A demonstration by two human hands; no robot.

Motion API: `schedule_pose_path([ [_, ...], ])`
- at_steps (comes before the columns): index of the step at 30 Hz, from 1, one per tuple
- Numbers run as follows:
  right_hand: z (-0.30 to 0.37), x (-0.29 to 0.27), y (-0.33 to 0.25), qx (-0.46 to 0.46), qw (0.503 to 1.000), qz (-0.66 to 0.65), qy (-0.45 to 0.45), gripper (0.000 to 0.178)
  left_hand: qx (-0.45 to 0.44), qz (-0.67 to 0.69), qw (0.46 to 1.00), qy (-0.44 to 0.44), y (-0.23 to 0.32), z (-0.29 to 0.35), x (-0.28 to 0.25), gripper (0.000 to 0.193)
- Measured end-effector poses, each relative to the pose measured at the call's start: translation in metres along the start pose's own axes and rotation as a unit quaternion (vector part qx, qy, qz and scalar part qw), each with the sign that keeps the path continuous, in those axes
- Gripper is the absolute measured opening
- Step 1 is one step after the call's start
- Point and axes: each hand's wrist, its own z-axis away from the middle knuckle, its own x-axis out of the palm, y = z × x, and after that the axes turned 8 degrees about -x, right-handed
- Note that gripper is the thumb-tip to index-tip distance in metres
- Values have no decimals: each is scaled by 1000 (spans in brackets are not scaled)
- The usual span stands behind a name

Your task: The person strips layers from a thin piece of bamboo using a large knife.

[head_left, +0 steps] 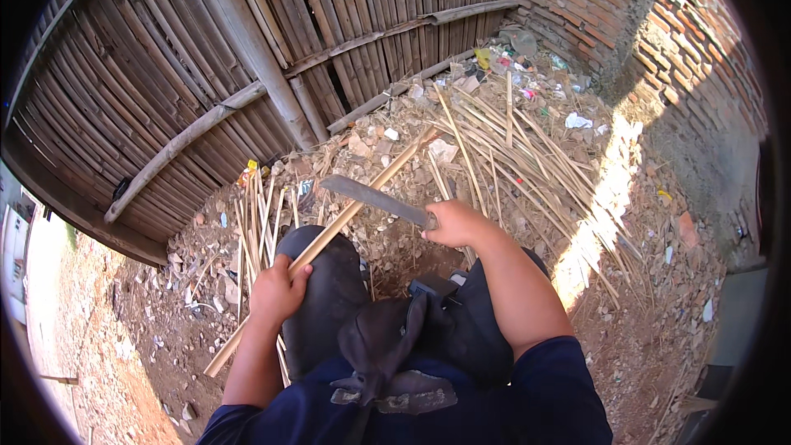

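My left hand (278, 290) is closed around a long split bamboo strip (334, 228), which slants from the lower left up to the far middle, passing over my left knee. In my right hand (456, 223) is a machete (375, 198), gripped by its handle, with the dark broad blade pointing left. The blade crosses the strip beyond my left knee; whether its edge bites into the bamboo I cannot tell. Most of the machete's handle is hidden inside my fingers.
Many cut bamboo strips (535, 156) lie heaped at the far right, and a smaller bundle (253, 222) lies beside my left leg. Rubble and litter (387, 136) cover the ground. A bamboo wall (165, 74) stands at the far left, a brick wall (568, 8) at the right.
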Motion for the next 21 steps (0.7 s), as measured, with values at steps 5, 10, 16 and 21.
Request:
schedule_pose_path([
  [5,-4,-1,-6,-17,1000,-12,-3,37,5,-9,1000,20,1,4,-3,44],
  [10,-1,-1,-3,-6,1000,-9,-5,39,13,-18,1000,22,-2,1,2,43],
  [16,0,-3,-5,-4,1000,-6,-7,42,15,-10,1000,23,-3,0,1,43],
  [21,-1,-4,-7,1,1000,1,-17,42,4,-16,1000,13,-1,0,-1,44],
])
